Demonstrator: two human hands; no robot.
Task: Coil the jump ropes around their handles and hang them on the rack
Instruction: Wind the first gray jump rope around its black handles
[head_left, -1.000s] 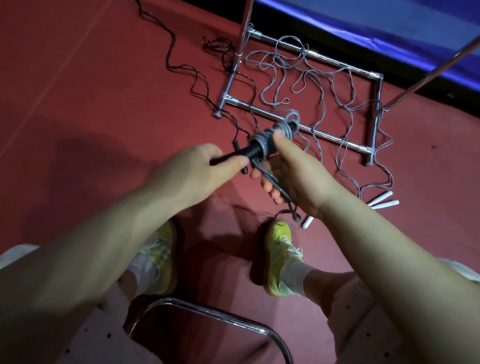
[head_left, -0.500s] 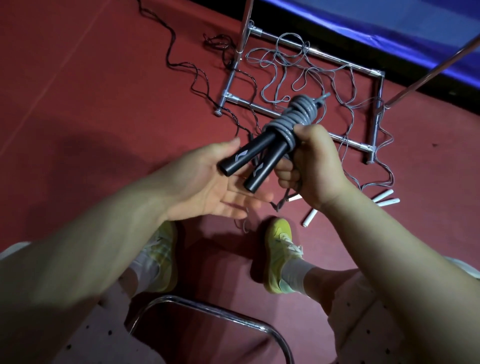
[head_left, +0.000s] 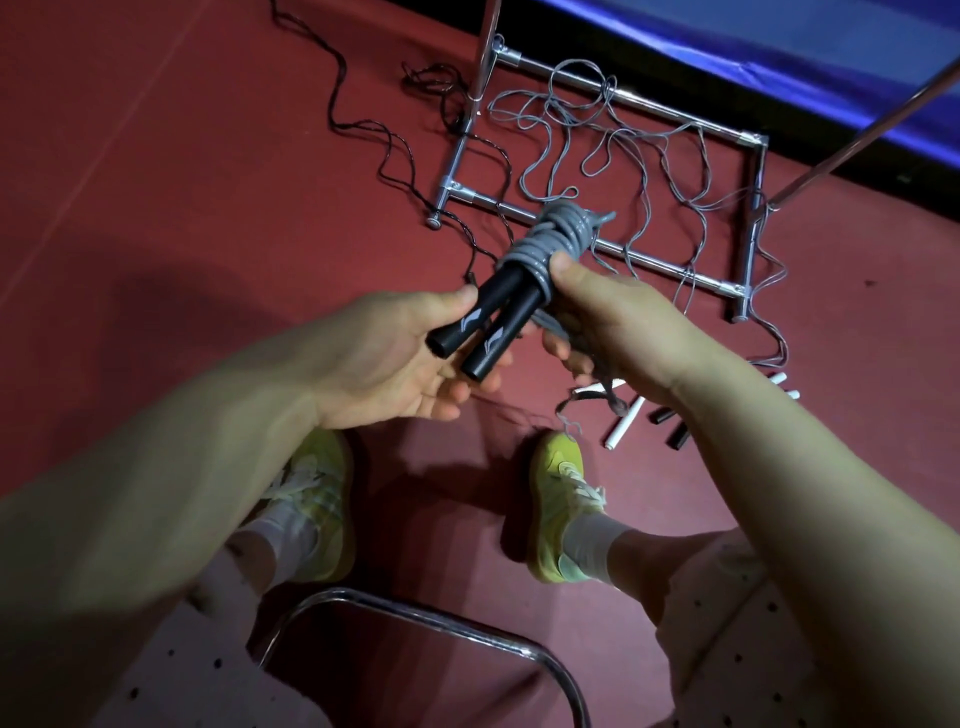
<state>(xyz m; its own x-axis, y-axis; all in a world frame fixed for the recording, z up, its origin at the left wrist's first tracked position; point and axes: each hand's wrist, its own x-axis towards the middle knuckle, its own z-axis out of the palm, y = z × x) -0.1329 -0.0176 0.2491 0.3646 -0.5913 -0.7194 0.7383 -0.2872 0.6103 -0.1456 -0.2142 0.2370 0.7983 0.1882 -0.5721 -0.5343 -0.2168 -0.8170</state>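
One rope (head_left: 550, 244) coiled round its paired handles (head_left: 483, 327), mid-frame, not yet hung. Pinched at the coil by right hand (head_left: 618, 332), thumb on top, a loose tail dangling below; cradled underneath by left hand (head_left: 395, 364), fingers relaxed, thumb against a handle. Still loose on the floor: grey rope (head_left: 649, 150) across the rack (head_left: 623, 98) base, upper centre; dark rope (head_left: 395, 150), upper left. Probably early in the job.

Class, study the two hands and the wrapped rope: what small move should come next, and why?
Probably tuck in the loose tail. The grey rope is already coiled around both black handles, the right hand grips the coil, the left hand supports the handle ends, and a rope end dangles below.
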